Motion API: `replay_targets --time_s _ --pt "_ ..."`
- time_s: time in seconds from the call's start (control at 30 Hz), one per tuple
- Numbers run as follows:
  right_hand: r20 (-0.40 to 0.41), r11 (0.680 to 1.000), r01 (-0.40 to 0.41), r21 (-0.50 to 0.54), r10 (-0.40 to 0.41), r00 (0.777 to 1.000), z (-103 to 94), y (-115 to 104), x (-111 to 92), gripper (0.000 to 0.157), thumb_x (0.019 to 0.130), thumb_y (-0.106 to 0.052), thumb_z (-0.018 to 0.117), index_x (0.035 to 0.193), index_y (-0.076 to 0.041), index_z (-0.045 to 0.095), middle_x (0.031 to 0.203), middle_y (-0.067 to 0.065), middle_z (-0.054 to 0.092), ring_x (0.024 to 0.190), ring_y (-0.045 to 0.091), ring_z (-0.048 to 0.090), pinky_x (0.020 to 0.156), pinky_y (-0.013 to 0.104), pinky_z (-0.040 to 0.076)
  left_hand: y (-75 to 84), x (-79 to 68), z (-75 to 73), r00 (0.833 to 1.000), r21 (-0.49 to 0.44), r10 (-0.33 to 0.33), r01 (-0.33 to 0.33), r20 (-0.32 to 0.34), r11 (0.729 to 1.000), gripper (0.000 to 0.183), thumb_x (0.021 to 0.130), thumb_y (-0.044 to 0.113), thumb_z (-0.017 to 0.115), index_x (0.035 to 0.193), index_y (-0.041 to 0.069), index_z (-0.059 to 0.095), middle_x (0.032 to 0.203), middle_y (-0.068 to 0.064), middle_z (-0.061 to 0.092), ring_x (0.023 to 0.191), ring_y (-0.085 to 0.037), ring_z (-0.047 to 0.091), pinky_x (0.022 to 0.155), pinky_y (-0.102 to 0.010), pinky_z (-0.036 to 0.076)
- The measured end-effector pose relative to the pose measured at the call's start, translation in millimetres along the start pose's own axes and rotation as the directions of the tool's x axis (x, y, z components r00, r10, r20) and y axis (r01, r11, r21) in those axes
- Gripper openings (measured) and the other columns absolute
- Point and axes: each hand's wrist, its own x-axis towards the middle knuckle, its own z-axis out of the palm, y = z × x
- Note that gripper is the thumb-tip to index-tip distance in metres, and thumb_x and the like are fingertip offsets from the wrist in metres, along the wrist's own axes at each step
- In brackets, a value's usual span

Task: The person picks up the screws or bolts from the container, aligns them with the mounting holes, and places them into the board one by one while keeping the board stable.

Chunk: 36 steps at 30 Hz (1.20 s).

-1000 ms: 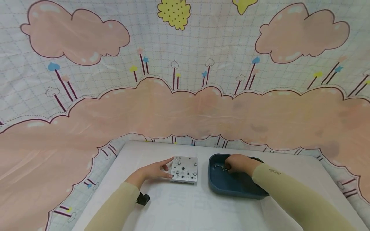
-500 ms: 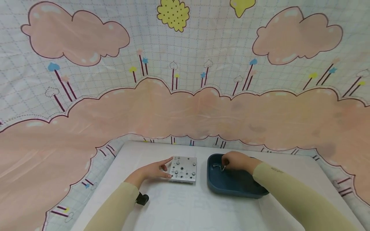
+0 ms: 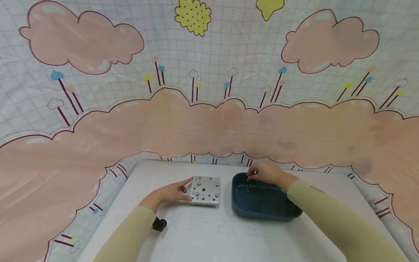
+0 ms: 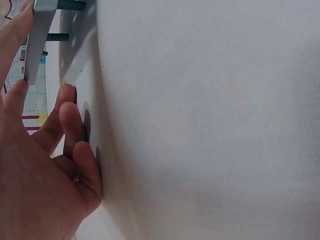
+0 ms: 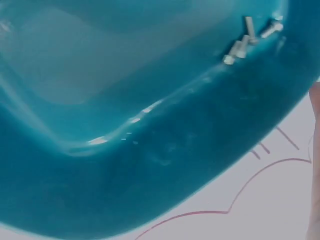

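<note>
My left hand [image 3: 170,193] holds a square silver metal plate [image 3: 209,189] by its left side, index finger at the far corner and thumb at the near one. Bolt heads and holes dot the plate's top. In the left wrist view, threaded bolts [image 4: 62,37] stick out from its underside, and my other fingers are curled beside it. Over the far left corner of a dark blue tray [image 3: 262,214], my right hand [image 3: 266,171] pinches a small screw [image 3: 248,178]. Several more screws [image 5: 242,47] lie in a corner of the tray.
A small black object [image 3: 159,224] shows beside my left wrist on the white table [image 3: 196,236]. Behind the table hangs a cloth printed with clouds [image 3: 212,127].
My right hand has risen from among the screws in the tray towards its far edge, with a screw between its fingertips. My left hand stays at the plate.
</note>
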Motion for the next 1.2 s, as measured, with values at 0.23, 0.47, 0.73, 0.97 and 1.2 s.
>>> replay_targets --time_s 0.23,0.47,0.73,0.97,1.2 --pt "0.028 0.996 -0.085 0.031 0.084 0.996 -7.4 -24.5 20.7 0.015 0.094 -0.023 0.07 0.106 -0.019 0.077 0.091 -0.01 0.069 0.072 0.004 0.061 0.07 0.029 0.052 -3.1 -0.3 -5.1 1.0 -0.013 0.006 -0.007 -0.001 1.0 0.095 0.079 0.046 0.082 0.157 0.035 0.029 0.109 0.0 0.055 0.101 -0.022 0.049 0.092 -0.046 0.037" --pt "0.038 0.995 -0.063 0.082 0.06 0.997 -6.5 -55.4 50.5 0.011 0.094 -0.018 0.07 0.103 -0.018 0.076 0.094 -0.006 0.07 0.075 0.013 0.066 0.07 0.028 0.053 -4.7 -0.1 -8.0 1.0 -0.008 0.01 -0.01 -0.001 1.0 0.095 0.079 0.047 0.081 0.157 0.035 0.028 0.111 0.001 0.055 0.101 -0.021 0.049 0.093 -0.046 0.037" --pt "0.078 0.996 -0.072 0.057 0.068 0.995 15.2 -77.1 82.7 0.008 0.093 -0.018 0.071 0.1 -0.017 0.074 0.09 -0.008 0.066 0.074 0.009 0.061 0.069 0.027 0.051 -6.3 0.0 -6.4 1.0 0.003 0.024 -0.024 0.009 1.0 0.094 0.079 0.048 0.081 0.156 0.036 0.029 0.109 0.003 0.056 0.101 -0.02 0.049 0.094 -0.047 0.037" --pt "0.102 0.995 -0.092 0.048 0.087 0.991 29.2 -85.3 98.6 0.007 0.093 -0.014 0.071 0.098 -0.012 0.074 0.086 -0.007 0.064 0.07 0.011 0.06 0.068 0.031 0.05 -4.1 -2.0 -3.0 0.999 -0.004 0.038 -0.038 0.017 0.999 0.093 0.08 0.045 0.081 0.157 0.034 0.03 0.108 0.003 0.056 0.1 -0.02 0.049 0.093 -0.047 0.037" --pt "0.106 0.995 -0.101 0.011 0.099 0.989 38.2 -89.0 108.3 0.003 0.092 -0.012 0.071 0.095 -0.014 0.072 0.082 -0.006 0.063 0.071 0.012 0.059 0.069 0.031 0.049 -2.8 -3.4 -1.0 0.999 0.005 0.031 -0.032 0.015 0.999 0.092 0.08 0.043 0.082 0.157 0.033 0.031 0.108 0.003 0.055 0.098 -0.019 0.049 0.091 -0.044 0.038"
